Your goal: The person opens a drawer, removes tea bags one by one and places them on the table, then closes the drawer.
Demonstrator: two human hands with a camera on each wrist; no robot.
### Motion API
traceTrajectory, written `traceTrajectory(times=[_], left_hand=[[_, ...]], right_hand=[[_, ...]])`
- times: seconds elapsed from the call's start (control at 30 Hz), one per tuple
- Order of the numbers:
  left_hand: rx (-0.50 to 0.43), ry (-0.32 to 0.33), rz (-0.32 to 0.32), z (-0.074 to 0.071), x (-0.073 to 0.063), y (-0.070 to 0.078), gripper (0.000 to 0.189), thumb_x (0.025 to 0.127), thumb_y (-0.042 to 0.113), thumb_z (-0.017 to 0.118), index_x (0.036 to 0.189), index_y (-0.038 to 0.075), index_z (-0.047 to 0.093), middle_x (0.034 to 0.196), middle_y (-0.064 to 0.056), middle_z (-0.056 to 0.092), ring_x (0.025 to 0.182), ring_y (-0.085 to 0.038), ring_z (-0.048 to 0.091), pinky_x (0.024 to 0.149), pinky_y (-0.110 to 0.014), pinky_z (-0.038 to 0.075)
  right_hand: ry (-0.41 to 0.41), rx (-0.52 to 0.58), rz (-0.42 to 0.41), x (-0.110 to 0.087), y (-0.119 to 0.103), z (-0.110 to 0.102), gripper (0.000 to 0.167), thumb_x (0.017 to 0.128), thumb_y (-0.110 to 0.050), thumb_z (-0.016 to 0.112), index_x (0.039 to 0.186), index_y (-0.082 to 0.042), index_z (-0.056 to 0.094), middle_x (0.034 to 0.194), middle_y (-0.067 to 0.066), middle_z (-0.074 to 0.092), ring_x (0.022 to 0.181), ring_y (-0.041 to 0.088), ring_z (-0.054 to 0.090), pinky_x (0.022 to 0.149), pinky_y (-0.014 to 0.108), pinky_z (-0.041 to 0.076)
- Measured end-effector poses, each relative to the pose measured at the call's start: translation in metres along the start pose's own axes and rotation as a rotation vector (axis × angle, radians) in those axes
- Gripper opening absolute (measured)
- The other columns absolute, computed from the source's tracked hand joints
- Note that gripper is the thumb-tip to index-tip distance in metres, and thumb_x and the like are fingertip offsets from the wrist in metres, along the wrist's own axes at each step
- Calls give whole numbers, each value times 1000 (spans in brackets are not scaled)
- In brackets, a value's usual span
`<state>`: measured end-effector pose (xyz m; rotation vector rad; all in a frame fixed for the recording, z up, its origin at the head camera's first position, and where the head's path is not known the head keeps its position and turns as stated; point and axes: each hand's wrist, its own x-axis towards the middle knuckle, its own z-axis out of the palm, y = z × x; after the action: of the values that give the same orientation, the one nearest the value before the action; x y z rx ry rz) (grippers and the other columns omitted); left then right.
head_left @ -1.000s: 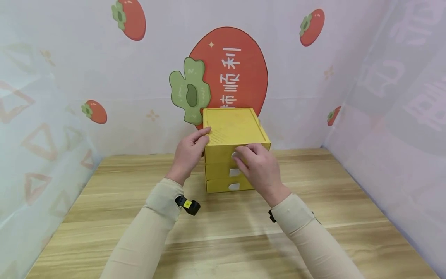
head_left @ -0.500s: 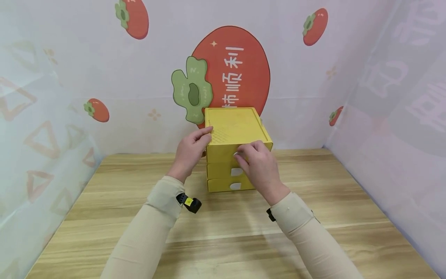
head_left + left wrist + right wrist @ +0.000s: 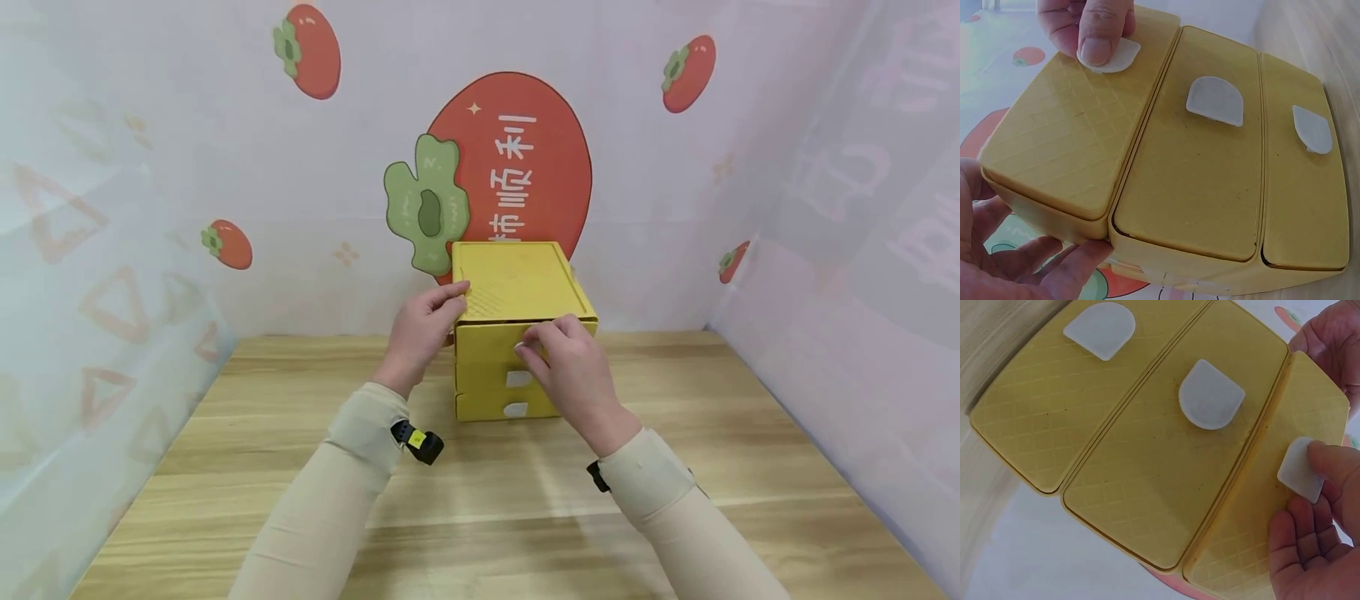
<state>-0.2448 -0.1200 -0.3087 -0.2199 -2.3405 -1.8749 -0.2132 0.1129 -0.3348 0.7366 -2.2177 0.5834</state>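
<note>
At the box (image 3: pixel 525 283), right hand (image 3: pixel 576 371) pinching top tab (image 3: pixel 1297 469), left hand (image 3: pixel 422 335) spread against side.

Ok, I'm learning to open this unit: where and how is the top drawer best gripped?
Take the top drawer by its white tab, probably coming from the front and pinching with thumb and fingers: the tab stands out from the front, the only handle there. The right hand pinches it so.

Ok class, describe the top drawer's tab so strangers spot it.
On the wooden table stands a yellow drawer unit. Find the white pull tab on its top drawer: the right hand pinches it, unlike the middle tab and bottom tab.
</note>
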Motion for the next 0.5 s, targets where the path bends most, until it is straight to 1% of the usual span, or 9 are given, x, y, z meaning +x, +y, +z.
traceTrajectory(times=[0.13, 0.33, 0.43, 0.5], left_hand=[[1, 2, -1, 3, -1, -1, 39, 104, 35, 57, 141, 27, 68, 143, 9, 64, 109, -16, 57, 79, -31, 56], [34, 14, 21, 5, -2, -2, 40, 103, 35, 57, 141, 27, 68, 142, 8, 65, 101, -18, 56, 77, -32, 51], [45, 24, 26, 5, -2, -2, 41, 102, 36, 56, 141, 27, 68, 142, 9, 65, 102, -19, 56, 79, -33, 48], [52, 35, 35, 5, -2, -2, 41, 102, 36, 56, 141, 27, 68, 143, 10, 64, 107, -17, 57, 82, -33, 46]], right_hand=[[-6, 0, -9, -5, -2, -5, 19, 88, -18, 86, 98, -9, 73, 90, 6, 63, 78, 21, 58, 62, 33, 52], [8, -2, -43, -12, -6, -11, 18, 86, -16, 87, 95, -9, 74, 88, 7, 61, 74, 20, 57, 60, 31, 51], [11, -1, -57, -14, -8, -14, 17, 86, -16, 87, 94, -10, 74, 87, 7, 60, 73, 18, 56, 59, 30, 51], [13, -4, -63, -14, -10, -16, 17, 86, -17, 87, 94, -11, 74, 87, 7, 60, 72, 18, 56, 58, 30, 51]])
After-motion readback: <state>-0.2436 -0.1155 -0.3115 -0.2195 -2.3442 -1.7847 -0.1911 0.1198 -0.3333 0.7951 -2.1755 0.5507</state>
